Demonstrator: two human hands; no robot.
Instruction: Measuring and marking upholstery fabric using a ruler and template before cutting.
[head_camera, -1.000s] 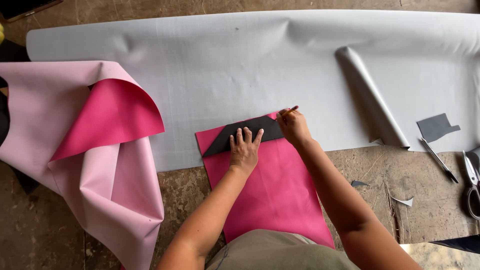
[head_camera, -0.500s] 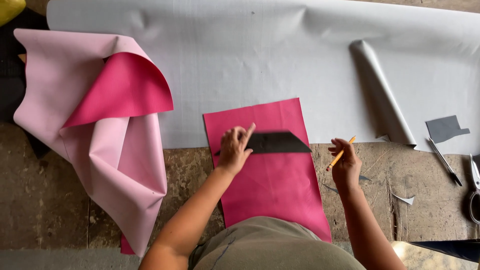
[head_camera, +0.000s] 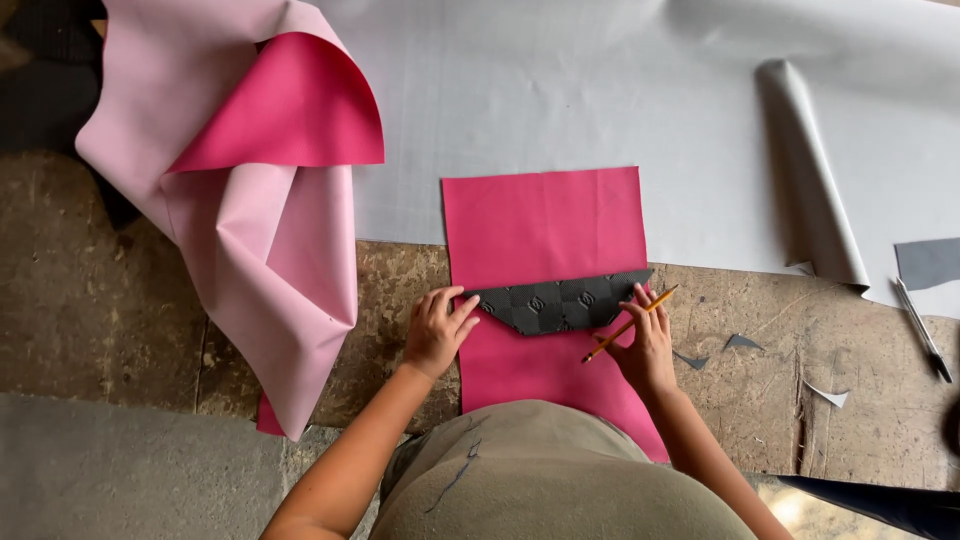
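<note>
One pencil (head_camera: 630, 324), one black template (head_camera: 560, 302), two pink sheets (head_camera: 545, 225).

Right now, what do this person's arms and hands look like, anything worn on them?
Both forearms are bare, with no sleeves in view. The left hand and right hand wear no gloves, and no rings, watch or bracelets show. The fingernails look short and unpainted.

No packages, labels, signs or screens show anywhere on the counter (head_camera: 120, 300); only sheet materials, cut scraps and hand tools lie there.
</note>
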